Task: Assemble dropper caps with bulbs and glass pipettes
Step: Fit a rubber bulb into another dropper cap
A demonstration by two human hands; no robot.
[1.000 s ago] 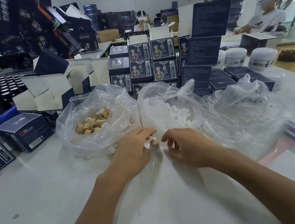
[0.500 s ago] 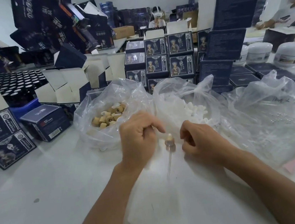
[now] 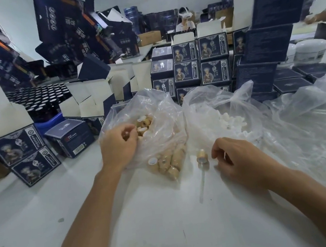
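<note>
Two hands work apart. At centre left, the left hand curls its fingers inside the bag of tan caps, apparently pinching one cap, presumably for the next assembly. Right of centre, the right hand rests loosely curled, holding nothing visible. Just left of it a finished dropper lies on the white table, pipette pointing down-frame. The bag of white bulbs sits just above.
</note>
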